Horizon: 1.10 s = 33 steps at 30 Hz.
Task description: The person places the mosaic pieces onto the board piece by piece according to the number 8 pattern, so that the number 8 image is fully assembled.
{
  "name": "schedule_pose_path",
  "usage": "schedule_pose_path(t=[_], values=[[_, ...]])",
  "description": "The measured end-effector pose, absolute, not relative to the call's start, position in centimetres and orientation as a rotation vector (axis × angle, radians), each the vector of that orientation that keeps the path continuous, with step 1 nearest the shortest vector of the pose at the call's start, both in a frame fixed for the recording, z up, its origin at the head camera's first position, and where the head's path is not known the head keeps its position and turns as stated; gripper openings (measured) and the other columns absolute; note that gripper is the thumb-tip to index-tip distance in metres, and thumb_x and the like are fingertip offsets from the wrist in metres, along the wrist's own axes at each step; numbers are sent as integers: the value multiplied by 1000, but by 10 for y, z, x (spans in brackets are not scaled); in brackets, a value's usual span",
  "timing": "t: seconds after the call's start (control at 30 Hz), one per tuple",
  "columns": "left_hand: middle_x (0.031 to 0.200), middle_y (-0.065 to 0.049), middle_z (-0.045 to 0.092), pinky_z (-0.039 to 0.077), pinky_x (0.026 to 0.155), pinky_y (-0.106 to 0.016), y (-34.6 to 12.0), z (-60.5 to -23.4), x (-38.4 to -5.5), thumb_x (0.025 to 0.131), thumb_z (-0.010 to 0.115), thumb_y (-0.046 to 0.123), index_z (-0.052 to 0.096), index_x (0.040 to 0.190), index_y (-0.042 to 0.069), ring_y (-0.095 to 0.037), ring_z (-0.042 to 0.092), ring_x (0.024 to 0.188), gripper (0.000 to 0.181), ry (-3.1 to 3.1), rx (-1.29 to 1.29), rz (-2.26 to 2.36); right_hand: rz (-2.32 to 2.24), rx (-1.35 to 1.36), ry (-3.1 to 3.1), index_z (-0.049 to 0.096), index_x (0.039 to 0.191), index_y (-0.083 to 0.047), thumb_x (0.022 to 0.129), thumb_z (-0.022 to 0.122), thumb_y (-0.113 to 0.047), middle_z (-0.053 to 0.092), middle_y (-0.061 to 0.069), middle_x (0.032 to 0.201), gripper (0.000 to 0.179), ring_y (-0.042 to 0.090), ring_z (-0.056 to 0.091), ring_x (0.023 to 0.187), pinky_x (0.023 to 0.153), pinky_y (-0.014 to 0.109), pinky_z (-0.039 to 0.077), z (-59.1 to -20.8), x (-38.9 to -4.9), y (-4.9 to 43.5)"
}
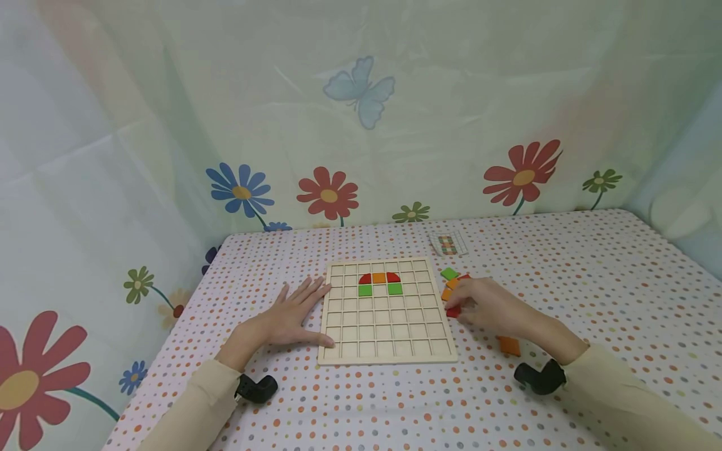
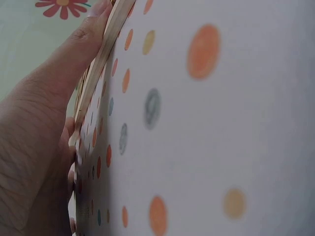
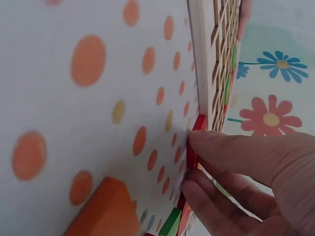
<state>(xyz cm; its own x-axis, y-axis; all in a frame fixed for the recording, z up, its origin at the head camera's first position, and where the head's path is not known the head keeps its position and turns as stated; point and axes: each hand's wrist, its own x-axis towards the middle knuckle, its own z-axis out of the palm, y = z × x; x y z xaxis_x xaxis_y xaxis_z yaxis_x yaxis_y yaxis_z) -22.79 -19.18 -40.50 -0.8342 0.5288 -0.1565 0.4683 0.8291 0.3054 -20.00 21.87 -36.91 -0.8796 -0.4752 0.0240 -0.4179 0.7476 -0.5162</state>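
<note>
A wooden grid board [image 1: 392, 333] lies on the table, bearing two red rounded tiles, an orange tile [image 1: 379, 278] between them, and two green tiles below. My left hand [image 1: 290, 316] rests with spread fingers along the board's left edge, thumb near the lower corner. In the left wrist view the thumb lies against the board's rim [image 2: 106, 44]. Beside the board's right edge, my right hand [image 1: 489, 307] pinches a red tile [image 3: 192, 151] between thumb and fingers. That red tile is close to the rim, and the hand partly hides the loose tiles behind it.
Loose green [image 1: 449, 274], orange [image 1: 447, 294] and red tiles lie right of the board. An orange piece [image 1: 509, 346] sits nearer, under the right wrist. A small pattern card [image 1: 449, 243] lies behind the board. A flowered curtain [image 1: 440, 175] hangs at the table's back edge.
</note>
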Motion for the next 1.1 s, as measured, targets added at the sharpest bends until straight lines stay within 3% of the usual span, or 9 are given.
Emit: schedule_pose_path(t=[0.43,0.83,1.1], values=[[176,-6,7,-3,126,-64,-192,-405,-228,85,72,73,17,170,21,-31,1,162,113,2788,776,352,-777,-674,2811,80,99,-2,82,86,3,68,4,97,19,18,64,87,76,37,58,-367,-207,220],[176,-6,6,-4,126,-65,-191,-407,-228,85,73,72,16,170,20,-31,1,162,115,2780,769,360,-753,-669,2854,72,86,-7,78,88,6,69,-2,84,22,13,60,74,68,30,55,-364,-201,218],[176,-7,8,-3,126,-65,-191,-407,-228,85,73,72,17,170,20,-31,1,162,114,2787,768,354,-699,-747,2891,82,93,-5,82,83,11,66,-3,85,20,12,58,76,66,26,54,-367,-197,219]])
